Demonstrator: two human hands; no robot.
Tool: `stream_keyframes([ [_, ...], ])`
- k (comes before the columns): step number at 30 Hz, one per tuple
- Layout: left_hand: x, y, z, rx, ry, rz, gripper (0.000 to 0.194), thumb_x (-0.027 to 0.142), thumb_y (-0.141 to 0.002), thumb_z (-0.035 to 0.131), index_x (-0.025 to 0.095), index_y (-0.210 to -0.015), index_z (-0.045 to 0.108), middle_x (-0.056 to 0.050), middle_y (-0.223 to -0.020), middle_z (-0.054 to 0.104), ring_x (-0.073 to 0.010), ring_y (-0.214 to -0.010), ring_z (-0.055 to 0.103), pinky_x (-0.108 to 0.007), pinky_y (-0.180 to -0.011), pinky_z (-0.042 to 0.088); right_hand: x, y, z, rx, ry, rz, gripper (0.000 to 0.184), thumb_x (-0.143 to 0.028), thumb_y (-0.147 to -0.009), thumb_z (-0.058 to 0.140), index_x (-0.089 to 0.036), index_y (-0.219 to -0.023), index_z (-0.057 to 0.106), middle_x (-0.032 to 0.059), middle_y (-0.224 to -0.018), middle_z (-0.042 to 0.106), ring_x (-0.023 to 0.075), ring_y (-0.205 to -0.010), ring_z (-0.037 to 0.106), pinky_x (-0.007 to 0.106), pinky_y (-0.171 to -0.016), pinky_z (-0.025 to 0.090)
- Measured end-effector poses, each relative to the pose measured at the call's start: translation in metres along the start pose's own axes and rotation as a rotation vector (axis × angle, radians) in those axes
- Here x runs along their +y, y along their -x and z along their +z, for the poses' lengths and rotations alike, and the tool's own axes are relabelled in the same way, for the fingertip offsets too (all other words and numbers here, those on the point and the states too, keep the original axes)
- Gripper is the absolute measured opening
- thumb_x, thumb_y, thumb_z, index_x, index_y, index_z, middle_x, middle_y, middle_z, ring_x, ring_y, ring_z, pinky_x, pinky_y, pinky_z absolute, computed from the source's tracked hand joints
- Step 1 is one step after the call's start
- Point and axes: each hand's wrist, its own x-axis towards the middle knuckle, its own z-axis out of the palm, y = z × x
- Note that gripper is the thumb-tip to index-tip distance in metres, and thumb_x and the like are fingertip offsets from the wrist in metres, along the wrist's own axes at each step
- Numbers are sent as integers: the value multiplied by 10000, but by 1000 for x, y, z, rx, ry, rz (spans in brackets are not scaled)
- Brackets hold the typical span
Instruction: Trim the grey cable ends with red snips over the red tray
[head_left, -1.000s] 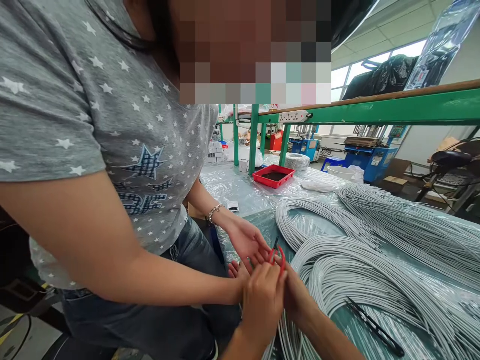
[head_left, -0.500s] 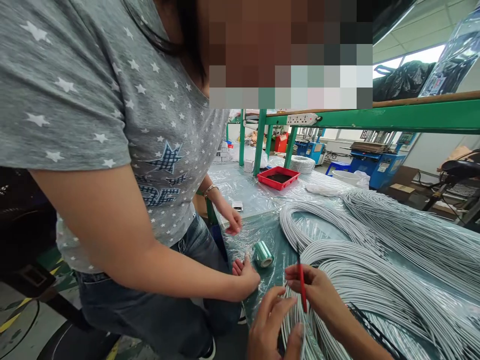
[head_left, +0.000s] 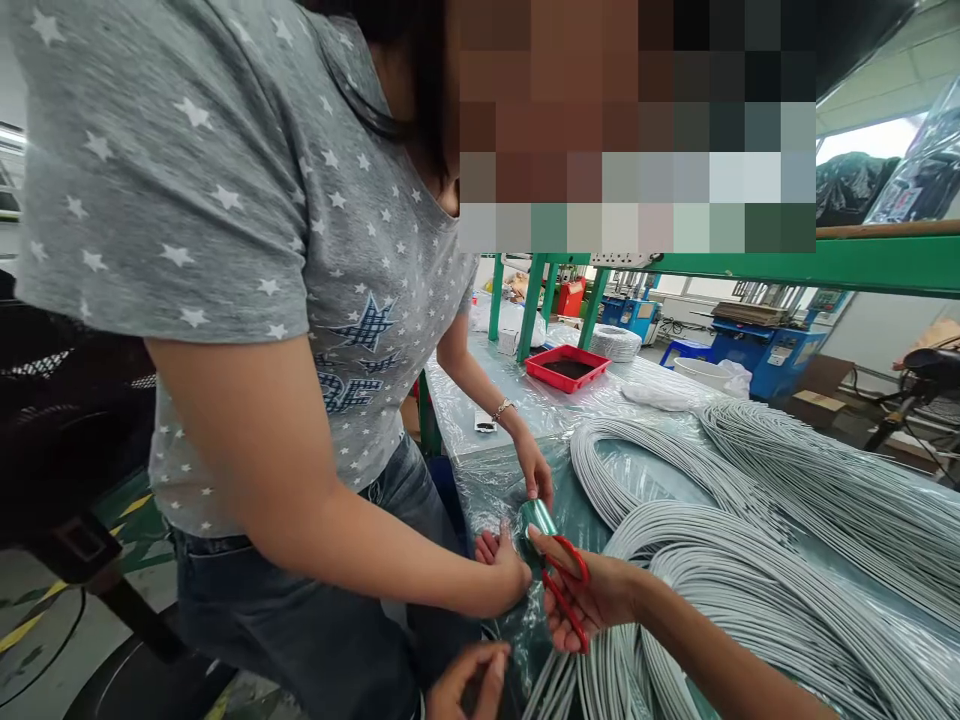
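My right hand (head_left: pixel 604 592) grips red-handled scissors (head_left: pixel 565 610), its fingers in and around the handles. The blades point toward a shiny green tape roll (head_left: pixel 537 516) and are hard to make out. At the bottom edge my left hand (head_left: pixel 469 684) is partly cut off. Its thumb and fingertips are drawn together, and I cannot see whether anything is between them. Beyond it, a co-worker's hand (head_left: pixel 534 468) touches the top of the roll, and their other hand (head_left: pixel 504 570) is beside it. Bundled grey cables (head_left: pixel 637 650) lie just right of my hands.
Coiled grey cables (head_left: pixel 765 560) spread over the plastic-covered table (head_left: pixel 491 470). A red tray (head_left: pixel 568 368) with dark contents stands farther back, below a green shelf frame (head_left: pixel 885 268). The co-worker (head_left: pixel 247 250) stands close on the left.
My right hand has moved left toward the tape roll, turning the scissors. My left hand has dropped lower and left. One co-worker's hand has reached onto the roll.
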Motion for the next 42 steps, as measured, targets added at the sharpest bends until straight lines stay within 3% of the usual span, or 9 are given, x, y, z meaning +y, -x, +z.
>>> stream_keyframes([
  [2,-5,-8,-19,16,7,-43,227,348,-913,571,135,-938,647,-10,-857,675,-188,-754,665,-368,-696,556,-2,-5,-2,-8,6,-3,893,-780,-823,-21,-157,-551,558,10,-451,595,80,-421,611,183,-431,480],
  [6,8,-83,-35,-81,-34,-89,216,340,-930,539,189,-1045,642,-46,-1084,661,-218,-884,649,-384,-768,550,-3,-15,-6,-19,-4,-18,850,-795,-826,39,-166,-566,549,0,-476,598,83,-454,607,200,-457,472],
  [10,28,-140,-20,-421,-91,-65,213,297,-904,592,165,-1067,632,-65,-1129,651,-238,-974,639,-431,-821,538,0,-20,-5,-15,-26,-51,792,-779,-852,128,-164,-589,554,-15,-489,581,87,-475,596,211,-478,458],
  [13,33,-150,-8,-709,-142,-98,203,291,-899,605,143,-1034,635,-53,-1020,676,-201,-848,667,-387,-724,566,1,-22,-2,-3,-51,-71,775,-771,-859,144,-165,-600,552,-22,-490,565,84,-459,569,212,-468,441],
  [16,31,-151,-6,-842,-173,-115,190,283,-902,601,142,-1025,632,-46,-981,677,-182,-798,666,-362,-687,568,0,-23,0,18,-71,-68,760,-765,-865,155,-168,-592,538,-27,-489,551,81,-460,560,210,-470,440],
  [25,25,-140,-3,-736,-167,-102,223,294,-909,587,149,-1077,609,-52,-1016,662,-186,-806,660,-361,-682,566,-13,-27,1,83,11,-26,628,-676,-909,317,-165,-603,517,-44,-512,536,73,-439,516,205,-447,424],
  [33,16,-136,-3,-689,-107,-91,219,301,-913,582,147,-1065,614,-51,-1003,666,-181,-793,660,-358,-677,566,-12,-46,2,298,104,-132,524,-575,-947,379,-153,-677,533,-79,-515,467,43,-373,395,176,-368,323],
  [39,11,-137,0,-687,-39,-72,268,291,-904,596,161,-1139,595,-77,-1135,640,-224,-930,651,-423,-775,556,-22,-54,-9,178,196,-66,523,-597,-934,385,-150,-726,560,-58,-553,522,60,-409,462,196,-406,382],
  [42,11,-136,0,-681,-12,-74,267,288,-904,596,161,-1139,595,-78,-1137,640,-224,-930,651,-423,-775,557,-22,-65,-14,154,197,-164,488,-566,-938,415,-144,-751,571,-62,-561,521,53,-402,451,191,-399,380],
])
